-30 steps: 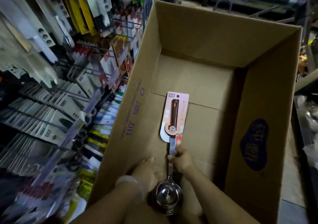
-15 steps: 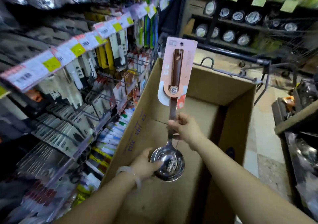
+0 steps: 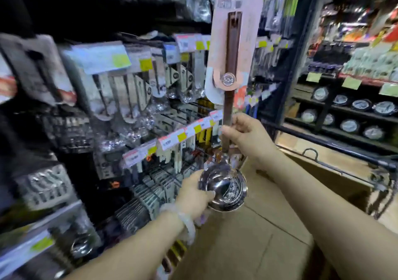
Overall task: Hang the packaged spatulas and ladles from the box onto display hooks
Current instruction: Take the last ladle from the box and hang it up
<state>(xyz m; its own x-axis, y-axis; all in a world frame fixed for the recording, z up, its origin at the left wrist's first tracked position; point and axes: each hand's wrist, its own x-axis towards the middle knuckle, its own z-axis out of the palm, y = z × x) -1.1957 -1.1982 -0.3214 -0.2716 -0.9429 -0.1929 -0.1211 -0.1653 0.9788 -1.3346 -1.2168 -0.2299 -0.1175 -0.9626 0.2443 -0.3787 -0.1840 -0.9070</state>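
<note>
Above the box, I've got the ladle upright: right hand gripping its shaft, left hand cupping the bowl.

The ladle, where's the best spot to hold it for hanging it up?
Hold the ladle upright by its bare metal shaft, coming from the right as the right hand does, below the pink card. That probably leaves the card's top free for a hook. The left hand steadies the bowl.
</note>
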